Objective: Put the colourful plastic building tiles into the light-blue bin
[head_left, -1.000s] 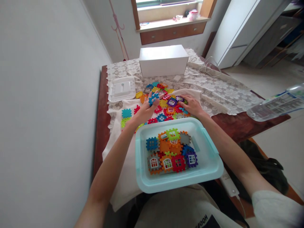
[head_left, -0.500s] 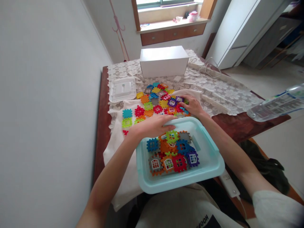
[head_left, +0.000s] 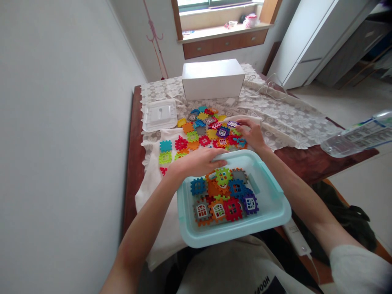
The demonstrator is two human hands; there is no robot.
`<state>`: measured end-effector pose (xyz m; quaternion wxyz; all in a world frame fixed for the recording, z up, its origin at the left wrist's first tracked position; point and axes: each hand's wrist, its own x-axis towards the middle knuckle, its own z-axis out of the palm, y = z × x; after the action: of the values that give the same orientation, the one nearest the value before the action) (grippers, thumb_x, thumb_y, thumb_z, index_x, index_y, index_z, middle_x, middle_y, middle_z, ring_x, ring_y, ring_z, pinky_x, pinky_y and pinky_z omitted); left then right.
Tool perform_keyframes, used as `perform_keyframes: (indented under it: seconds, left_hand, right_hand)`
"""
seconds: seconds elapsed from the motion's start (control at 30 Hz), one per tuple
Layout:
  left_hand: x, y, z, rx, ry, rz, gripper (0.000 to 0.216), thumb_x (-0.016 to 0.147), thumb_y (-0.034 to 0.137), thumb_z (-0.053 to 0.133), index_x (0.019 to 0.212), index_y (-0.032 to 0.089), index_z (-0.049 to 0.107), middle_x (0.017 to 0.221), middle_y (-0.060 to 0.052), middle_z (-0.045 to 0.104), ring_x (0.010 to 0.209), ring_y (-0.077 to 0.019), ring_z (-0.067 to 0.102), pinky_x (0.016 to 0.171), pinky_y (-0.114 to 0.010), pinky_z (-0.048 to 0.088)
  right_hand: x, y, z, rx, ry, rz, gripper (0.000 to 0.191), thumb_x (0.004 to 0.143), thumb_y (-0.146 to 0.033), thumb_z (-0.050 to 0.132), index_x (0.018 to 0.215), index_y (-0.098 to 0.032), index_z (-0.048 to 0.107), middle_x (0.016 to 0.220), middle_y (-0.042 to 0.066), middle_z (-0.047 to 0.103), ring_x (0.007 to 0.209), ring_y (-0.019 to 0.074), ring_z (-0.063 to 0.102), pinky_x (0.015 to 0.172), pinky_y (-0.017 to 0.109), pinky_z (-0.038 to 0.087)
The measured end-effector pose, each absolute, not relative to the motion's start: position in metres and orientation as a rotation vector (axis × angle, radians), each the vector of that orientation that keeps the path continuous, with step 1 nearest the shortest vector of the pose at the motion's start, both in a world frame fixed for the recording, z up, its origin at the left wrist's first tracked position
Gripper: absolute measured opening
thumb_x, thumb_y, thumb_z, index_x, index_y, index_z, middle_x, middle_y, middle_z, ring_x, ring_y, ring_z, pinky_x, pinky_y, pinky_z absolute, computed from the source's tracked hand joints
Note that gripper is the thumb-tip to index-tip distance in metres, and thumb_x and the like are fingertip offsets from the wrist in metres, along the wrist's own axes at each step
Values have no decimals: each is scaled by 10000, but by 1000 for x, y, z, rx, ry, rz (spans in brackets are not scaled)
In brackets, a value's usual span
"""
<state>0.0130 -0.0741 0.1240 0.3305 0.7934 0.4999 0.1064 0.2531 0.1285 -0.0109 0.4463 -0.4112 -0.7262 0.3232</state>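
Note:
My left hand (head_left: 199, 161) lies flat over the far left rim of a light teal plastic bin (head_left: 271, 181) on my lap, fingers stretched to the right and holding nothing. Several colourful interlocking plastic tiles (head_left: 223, 198) lie inside the bin, some with white window inserts. My right hand (head_left: 252, 136) rests on the right side of a loose pile of the same tiles (head_left: 200, 130) spread on a white cloth (head_left: 153, 179). Its fingertips touch a purple tile (head_left: 232, 123); whether they grip it is unclear.
A clear plastic lid (head_left: 159, 114) lies left of the pile, and a white box (head_left: 212, 78) stands behind it on the lace tablecloth. A plastic bottle (head_left: 358, 139) juts in at the right. A white wall runs close along the left. A white adapter (head_left: 297, 241) lies by my right arm.
My left hand came back from the pile with a blue tile, which now lies in the bin, and stays over its rim. My right hand shifted slightly farther over the pile.

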Motion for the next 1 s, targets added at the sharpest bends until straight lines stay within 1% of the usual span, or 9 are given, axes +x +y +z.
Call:
perform_keyframes:
  seconds: [0.2,0.27,0.33,0.43,0.57,0.7,0.77,0.87,1.0]
  left_hand:
    - [15,-75,128,2069,1312,247,495,1156,510,546,1563,255,666,1527,-122,745,1347,-334,732,1115,-430,573]
    - [16,-76,130,2074,1327,243,472,1155,486,554,1545,249,676,1492,-122,764,1315,-325,745,1076,-413,587]
    - [17,-77,132,2089,1337,230,452,1155,466,559,1535,251,677,1461,-115,778,1285,-307,755,1041,-387,588]
    - [18,-77,133,2111,1345,187,406,1156,451,559,1476,246,701,1379,-102,807,1203,-288,770,969,-362,578]
    - [18,-76,133,2119,1312,207,334,1157,425,556,1368,231,729,1287,-91,821,1125,-272,769,889,-336,550]
    - [17,-74,133,2085,1307,187,363,1165,449,539,1381,224,724,1312,-100,811,1144,-273,761,920,-332,541]
    - [17,-73,134,2063,1306,181,407,1169,457,529,1455,220,696,1404,-115,788,1231,-284,745,991,-342,535]
    - [17,-72,136,2040,1302,185,436,1168,438,542,1517,212,671,1470,-125,766,1274,-287,735,1028,-351,527]
    - [17,-73,137,2039,1308,202,435,1159,420,569,1515,196,683,1463,-126,772,1268,-288,742,1034,-347,522]
  right_hand:
    - [258,105,26,-754,-1600,1473,783,871,-970,593,1302,-325,699,1455,111,771,1322,365,762,1187,601,595]
    - [264,93,35,-683,-1645,1595,872,786,-1053,589,1264,-335,718,1401,120,795,1347,395,748,1162,640,596]
    - [269,83,40,-495,-1707,1766,863,678,-1032,732,1175,-327,756,1232,116,845,1293,421,769,1131,673,603]
    - [266,72,39,-322,-1747,1893,794,703,-985,765,1135,-319,787,1158,109,855,1242,421,790,1156,682,591]
    - [248,76,28,-704,-1716,1426,580,948,-842,642,1136,-309,774,1159,103,846,1197,369,799,1170,611,607]
    - [241,98,4,-978,-1999,772,481,988,-567,696,1330,-240,783,1411,141,785,1363,373,715,1268,615,521]
    - [242,108,-8,-1007,-2174,656,587,986,-486,699,1496,-199,726,1643,159,641,1545,383,590,1355,617,420]
    - [244,115,-19,-1074,-2338,623,578,984,-442,735,1507,-195,740,1772,156,495,1658,413,455,1402,665,311]
    - [244,113,-21,-1055,-2299,594,401,967,-415,786,1316,-226,840,1704,139,583,1589,400,543,1369,656,372]
